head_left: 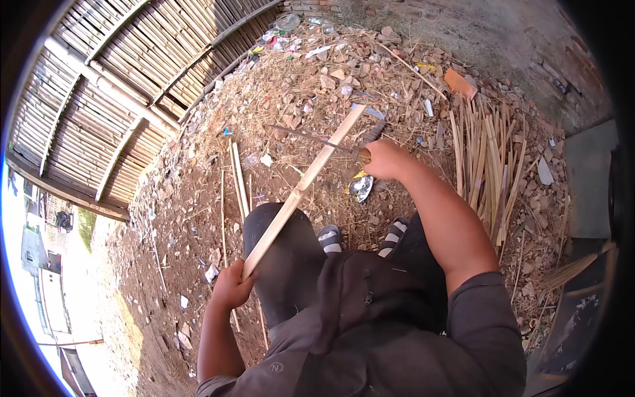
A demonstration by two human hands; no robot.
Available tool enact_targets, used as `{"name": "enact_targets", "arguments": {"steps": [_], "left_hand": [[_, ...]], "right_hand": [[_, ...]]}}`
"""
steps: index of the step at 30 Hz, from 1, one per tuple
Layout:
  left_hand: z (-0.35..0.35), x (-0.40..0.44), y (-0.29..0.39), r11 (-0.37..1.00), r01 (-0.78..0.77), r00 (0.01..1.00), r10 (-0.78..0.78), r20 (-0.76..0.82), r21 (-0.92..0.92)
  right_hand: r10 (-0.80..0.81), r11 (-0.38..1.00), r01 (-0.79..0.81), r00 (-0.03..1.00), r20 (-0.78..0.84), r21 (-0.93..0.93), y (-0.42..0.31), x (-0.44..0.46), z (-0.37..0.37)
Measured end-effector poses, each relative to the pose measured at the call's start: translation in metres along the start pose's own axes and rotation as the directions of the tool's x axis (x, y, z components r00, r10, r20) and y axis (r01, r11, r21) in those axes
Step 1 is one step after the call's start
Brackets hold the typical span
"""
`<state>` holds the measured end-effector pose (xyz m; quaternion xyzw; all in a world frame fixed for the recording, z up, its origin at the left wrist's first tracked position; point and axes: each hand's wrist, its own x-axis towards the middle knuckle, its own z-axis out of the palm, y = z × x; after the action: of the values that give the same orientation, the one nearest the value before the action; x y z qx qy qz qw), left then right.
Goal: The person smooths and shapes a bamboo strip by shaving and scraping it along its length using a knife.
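A pale split bamboo strip (299,192) runs slantwise across my left knee, its far end pointing up and to the right. My left hand (233,286) is closed around the near end of the strip. My right hand (385,159) grips the handle of a knife (317,139), whose thin dark blade points left and crosses the strip near its upper part. Whether the blade touches the strip or lies just above it, I cannot tell.
Many bamboo strips (489,159) lie in a pile at the right. A few thin strips (239,178) lie left of my knee. Rubble and litter cover the ground. A bamboo fence (126,86) stands upper left, a brick wall (503,40) upper right.
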<state>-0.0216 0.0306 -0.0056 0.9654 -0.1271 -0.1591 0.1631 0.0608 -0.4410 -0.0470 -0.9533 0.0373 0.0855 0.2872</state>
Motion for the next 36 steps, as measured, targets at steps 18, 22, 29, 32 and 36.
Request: {"name": "enact_targets", "arguments": {"steps": [18, 22, 29, 32, 36], "left_hand": [[-0.005, -0.004, 0.001, 0.998, 0.013, 1.000, -0.014, 0.025, 0.057], [-0.002, -0.013, -0.005, 0.997, 0.071, 0.995, -0.069, 0.077, -0.023], [-0.012, -0.015, 0.000, 0.998, 0.060, 0.997, -0.061, 0.052, 0.028], [-0.006, -0.018, -0.008, 0.998, 0.052, 0.998, -0.052, 0.046, 0.020], [0.012, -0.021, -0.025, 1.000, 0.027, 1.000, -0.027, -0.004, 0.003]], "right_hand": [[-0.212, 0.960, 0.211, 0.977, 0.014, -0.182, -0.026, -0.032, -0.003], [-0.068, 0.998, 0.068, 0.997, -0.042, -0.012, 0.024, -0.003, 0.007], [-0.089, 0.989, 0.082, 0.994, -0.059, -0.120, -0.004, -0.010, 0.002], [-0.225, 0.953, 0.223, 0.974, 0.011, -0.204, -0.027, -0.029, -0.003], [-0.088, 0.995, 0.087, 0.996, -0.006, -0.041, 0.011, -0.009, -0.004]]}}
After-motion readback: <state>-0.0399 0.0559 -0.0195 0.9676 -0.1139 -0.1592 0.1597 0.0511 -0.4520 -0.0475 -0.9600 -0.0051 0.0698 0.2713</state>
